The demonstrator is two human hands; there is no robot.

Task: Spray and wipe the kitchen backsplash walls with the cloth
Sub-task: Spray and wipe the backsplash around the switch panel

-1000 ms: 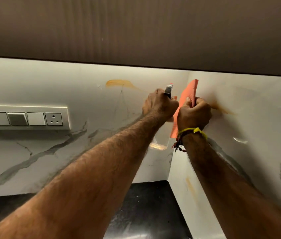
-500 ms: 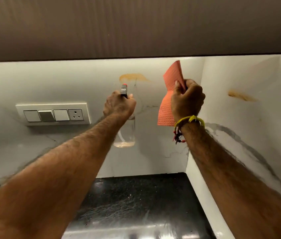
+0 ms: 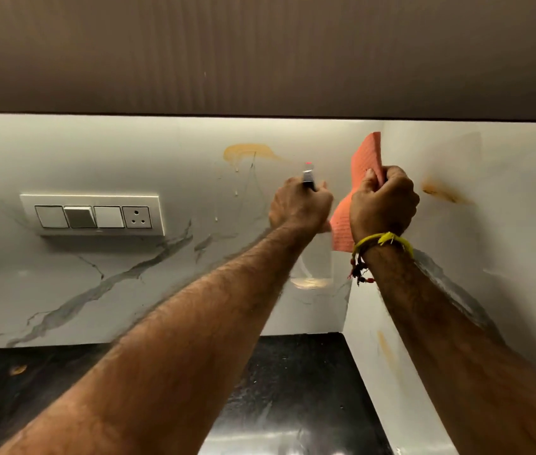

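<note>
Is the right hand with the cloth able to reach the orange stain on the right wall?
Probably yes. The right hand grips the cloth close beside the orange stain, and nothing lies between them on the right wall.

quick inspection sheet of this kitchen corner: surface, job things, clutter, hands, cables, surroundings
surface: white marble-look backsplash; orange smear with drips on the back wall, orange smudge on the right wall, fainter orange mark lower on the right wall
job's things: clear spray bottle held up facing the back wall; orange cloth bunched, not clearly touching either wall
clutter: small brownish spot on the black countertop
hands: left hand grips the spray bottle; right hand grips the cloth, yellow thread band on the wrist
cables: nothing seen
surroundings: switch and socket panel on the back wall; brown cabinet underside above
</note>
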